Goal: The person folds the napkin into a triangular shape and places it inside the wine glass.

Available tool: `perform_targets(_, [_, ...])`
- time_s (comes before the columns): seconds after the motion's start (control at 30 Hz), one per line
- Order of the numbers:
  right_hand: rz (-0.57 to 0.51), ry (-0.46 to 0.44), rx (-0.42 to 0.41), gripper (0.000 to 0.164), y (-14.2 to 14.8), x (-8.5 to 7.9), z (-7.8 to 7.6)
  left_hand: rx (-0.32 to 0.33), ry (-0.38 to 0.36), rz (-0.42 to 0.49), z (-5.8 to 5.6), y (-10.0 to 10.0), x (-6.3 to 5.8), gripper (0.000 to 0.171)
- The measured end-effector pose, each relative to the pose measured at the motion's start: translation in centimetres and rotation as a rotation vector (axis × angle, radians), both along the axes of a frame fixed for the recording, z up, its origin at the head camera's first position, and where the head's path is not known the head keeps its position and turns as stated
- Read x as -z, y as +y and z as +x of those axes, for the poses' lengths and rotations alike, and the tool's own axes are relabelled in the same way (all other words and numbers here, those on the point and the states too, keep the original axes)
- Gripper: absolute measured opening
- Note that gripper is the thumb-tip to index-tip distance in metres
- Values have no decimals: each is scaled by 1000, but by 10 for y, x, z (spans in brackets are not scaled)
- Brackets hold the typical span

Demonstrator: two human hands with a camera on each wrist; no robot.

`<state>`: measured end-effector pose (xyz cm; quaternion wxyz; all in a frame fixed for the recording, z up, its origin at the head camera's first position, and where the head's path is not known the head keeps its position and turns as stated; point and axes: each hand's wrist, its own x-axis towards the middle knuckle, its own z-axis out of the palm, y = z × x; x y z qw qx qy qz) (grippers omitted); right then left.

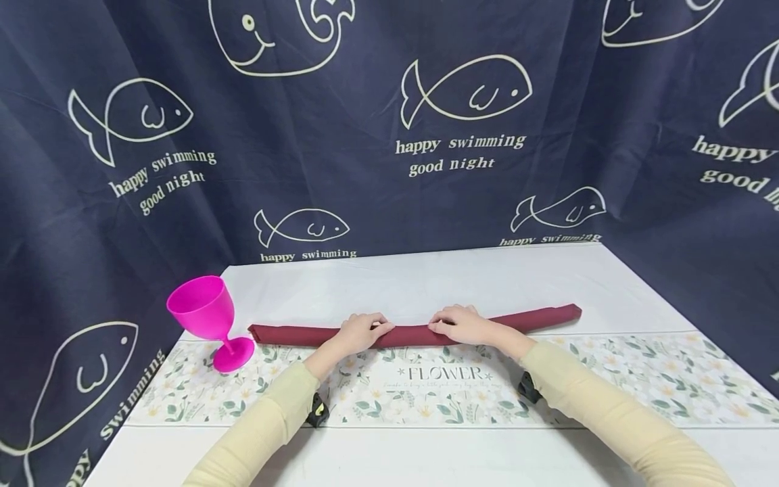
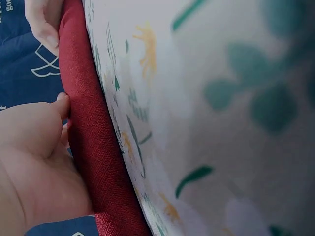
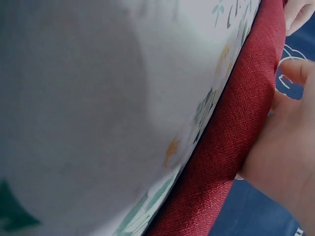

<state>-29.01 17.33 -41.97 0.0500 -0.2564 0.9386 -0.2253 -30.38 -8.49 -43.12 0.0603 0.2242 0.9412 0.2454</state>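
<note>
A long dark red rolled-up cloth [image 1: 412,335] lies crosswise on the table, its right end slightly farther back than its left. Just left of its middle, my left hand [image 1: 359,333] grips the roll, thumb at the near side and fingers over the back. My right hand [image 1: 467,326] holds it the same way, just right of the middle, with a short stretch of cloth between the hands. In the left wrist view the woven red fabric [image 2: 96,118] bulges smoothly beside the thumb. The right wrist view shows the roll [image 3: 241,98] against the palm side of the right hand.
A bright pink goblet [image 1: 203,312] stands at the left, close to the roll's left end. Beneath the roll's near side runs a flowered mat [image 1: 608,385] across the white table [image 1: 462,453]. Behind hangs a dark blue curtain [image 1: 365,149] with fish drawings.
</note>
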Motion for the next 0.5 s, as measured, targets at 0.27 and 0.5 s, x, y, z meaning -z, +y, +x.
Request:
perform_targets(0.27, [11, -9, -33, 27, -4, -1, 3, 52, -43, -10, 0, -2, -5, 31])
perform_targets(0.5, [-22, 24, -87, 20, -3, -2, 3, 103, -57, 5, 0, -1, -14, 33])
